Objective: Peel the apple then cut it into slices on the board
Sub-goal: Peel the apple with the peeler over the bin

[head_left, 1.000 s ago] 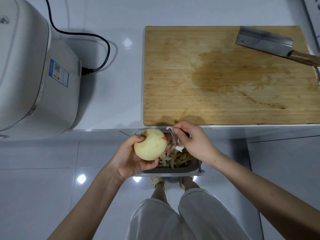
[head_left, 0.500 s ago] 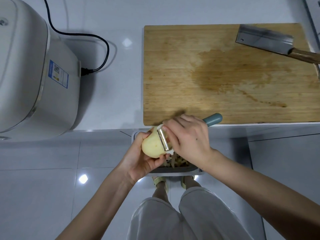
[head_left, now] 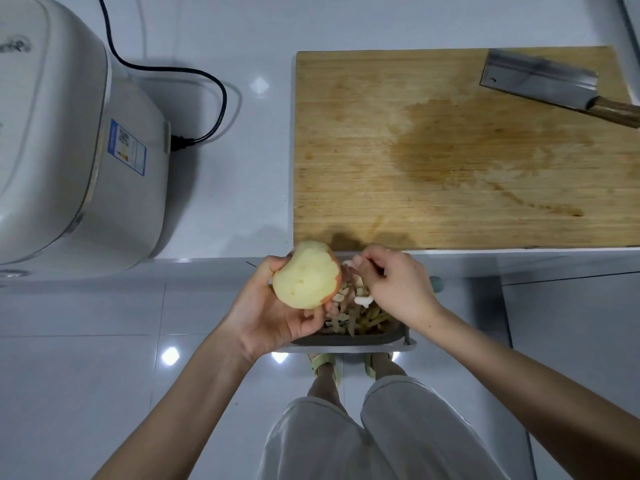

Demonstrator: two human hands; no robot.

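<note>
Head view: peeler (head_left: 362, 299) lifted off apple (head_left: 306, 275) since 0.5 s ago. L hand (head_left: 273, 317) cups apple over bin (head_left: 346, 341); R hand (head_left: 394, 285) grips peeler. Red strip left, so peeling unfinished.

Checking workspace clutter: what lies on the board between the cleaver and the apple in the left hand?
In the head view, only bare board with a damp stain lies between the cleaver and the apple.

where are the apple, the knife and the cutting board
apple (head_left: 306, 275), head view, middle of its peeled side
knife (head_left: 536, 81), head view, flat of the blade
cutting board (head_left: 363, 150), head view, bare wood on its left part
</note>
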